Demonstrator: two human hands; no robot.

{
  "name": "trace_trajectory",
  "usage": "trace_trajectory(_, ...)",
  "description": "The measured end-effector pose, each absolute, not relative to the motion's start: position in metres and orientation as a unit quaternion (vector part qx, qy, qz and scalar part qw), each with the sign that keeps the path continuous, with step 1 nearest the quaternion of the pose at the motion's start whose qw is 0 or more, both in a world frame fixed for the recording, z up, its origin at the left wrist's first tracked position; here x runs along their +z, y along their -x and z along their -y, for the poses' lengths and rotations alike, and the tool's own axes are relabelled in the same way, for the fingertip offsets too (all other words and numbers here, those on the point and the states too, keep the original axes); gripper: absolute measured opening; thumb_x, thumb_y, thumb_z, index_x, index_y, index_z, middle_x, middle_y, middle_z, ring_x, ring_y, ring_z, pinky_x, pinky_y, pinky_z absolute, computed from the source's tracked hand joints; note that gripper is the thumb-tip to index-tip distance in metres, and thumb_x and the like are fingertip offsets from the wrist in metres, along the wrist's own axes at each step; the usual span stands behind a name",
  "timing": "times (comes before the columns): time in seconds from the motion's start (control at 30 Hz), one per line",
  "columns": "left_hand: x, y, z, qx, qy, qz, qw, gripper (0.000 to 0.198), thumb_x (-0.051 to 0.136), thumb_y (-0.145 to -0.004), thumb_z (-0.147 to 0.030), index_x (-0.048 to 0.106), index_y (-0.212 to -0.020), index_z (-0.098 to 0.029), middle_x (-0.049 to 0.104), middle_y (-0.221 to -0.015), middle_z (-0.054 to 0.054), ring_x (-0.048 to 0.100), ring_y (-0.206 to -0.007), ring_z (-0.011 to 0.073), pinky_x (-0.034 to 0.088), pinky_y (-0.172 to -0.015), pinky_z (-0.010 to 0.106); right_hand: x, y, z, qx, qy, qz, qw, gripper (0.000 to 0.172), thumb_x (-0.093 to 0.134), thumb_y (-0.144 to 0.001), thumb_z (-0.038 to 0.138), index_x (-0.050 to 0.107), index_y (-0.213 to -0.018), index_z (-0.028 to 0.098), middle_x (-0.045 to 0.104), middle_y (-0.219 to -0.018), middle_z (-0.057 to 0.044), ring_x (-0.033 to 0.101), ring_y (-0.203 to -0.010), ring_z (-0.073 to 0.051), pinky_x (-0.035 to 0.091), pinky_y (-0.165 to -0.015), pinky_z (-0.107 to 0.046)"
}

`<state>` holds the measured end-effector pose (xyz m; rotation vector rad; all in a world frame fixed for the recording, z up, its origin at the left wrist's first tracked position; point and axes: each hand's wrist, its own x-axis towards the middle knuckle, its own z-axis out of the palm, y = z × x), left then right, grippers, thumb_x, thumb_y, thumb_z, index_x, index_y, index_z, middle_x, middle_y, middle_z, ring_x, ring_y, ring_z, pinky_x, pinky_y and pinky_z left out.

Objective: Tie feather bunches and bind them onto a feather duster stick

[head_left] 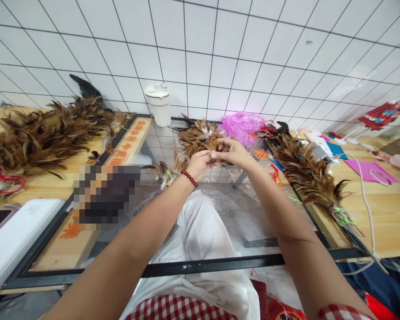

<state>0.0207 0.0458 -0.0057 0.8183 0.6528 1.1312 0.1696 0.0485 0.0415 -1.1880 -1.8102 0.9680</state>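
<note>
Above the middle of the glass tabletop point(233, 209), my left hand point(200, 166) and my right hand point(233, 152) meet with fingertips pinched together. Both are closed, and whatever lies between the fingers is too small to make out. A red bead bracelet point(189, 178) circles my left wrist. Just behind my hands sits a pile of brown feathers point(196, 135), partly covered by them. To the left of my left hand, a small feather bunch point(166, 172) with a bright green tie lies on the glass.
Large brown feather bundles lie left point(50, 133) and right point(298, 166). A white lidded cup point(159, 106) and pink plastic bag point(242, 126) stand near the tiled wall. A white box point(26, 235) is at front left; a white cable point(365, 191) hangs over the right edge.
</note>
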Motion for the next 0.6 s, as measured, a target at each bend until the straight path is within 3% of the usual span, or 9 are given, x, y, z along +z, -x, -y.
trace_trajectory(0.1, -0.005, -0.021, -0.045, 0.517, -0.361, -0.285, 0.722, 0.023, 0.079, -0.065, -0.025, 0.066, -0.074, -0.009, 0.068, -0.073, 0.005, 0.062, -0.064, 0.0098, 0.051, -0.064, 0.024, 0.042, -0.172, -0.048, 0.231, 0.447, 0.802, 0.322, 0.072, 0.081, -0.053, 0.027, 0.057, -0.120, 0.015, 0.060, -0.098, -0.007, 0.056, -0.082, -0.018, 0.047, -0.072, -0.030)
trace_trajectory(0.2, -0.005, -0.021, -0.045, 0.511, -0.366, -0.286, 0.723, 0.024, 0.080, -0.064, -0.027, 0.066, -0.074, -0.010, 0.067, -0.072, 0.004, 0.061, -0.064, 0.0092, 0.052, -0.069, 0.026, 0.040, -0.170, -0.049, 0.114, 0.457, 0.824, 0.316, 0.064, 0.071, -0.065, 0.022, 0.054, -0.126, 0.013, 0.059, -0.107, -0.012, 0.054, -0.097, -0.023, 0.044, -0.085, -0.035)
trace_trajectory(0.33, -0.007, -0.021, -0.046, 0.523, -0.353, -0.298, 0.717, 0.022, 0.077, -0.068, -0.026, 0.064, -0.075, -0.010, 0.069, -0.074, 0.005, 0.063, -0.064, 0.0101, 0.053, -0.068, 0.026, 0.041, -0.174, -0.051, 0.104, 0.475, 0.821, 0.297, 0.064, 0.073, -0.064, 0.024, 0.056, -0.125, 0.014, 0.062, -0.105, -0.010, 0.056, -0.095, -0.024, 0.044, -0.083, -0.035)
trace_trajectory(0.5, -0.007, -0.020, -0.048, 0.531, -0.340, -0.325, 0.705, 0.016, 0.072, -0.074, -0.023, 0.064, -0.079, -0.010, 0.068, -0.070, 0.005, 0.062, -0.059, 0.0088, 0.049, -0.058, 0.021, 0.065, -0.201, -0.049, 0.094, 0.586, 0.759, 0.267, 0.027, 0.068, -0.071, 0.030, 0.072, -0.094, 0.017, 0.068, -0.079, -0.004, 0.058, -0.071, -0.017, 0.042, -0.068, -0.029)
trace_trajectory(0.6, -0.005, -0.020, -0.048, 0.535, -0.328, -0.327, 0.706, 0.013, 0.072, -0.074, -0.019, 0.065, -0.079, -0.010, 0.066, -0.065, 0.003, 0.060, -0.055, 0.0074, 0.048, -0.055, 0.019, 0.079, -0.217, -0.044, 0.030, 0.668, 0.733, 0.127, 0.011, 0.067, -0.070, 0.026, 0.073, -0.075, 0.018, 0.068, -0.071, -0.004, 0.060, -0.071, -0.017, 0.039, -0.064, -0.026)
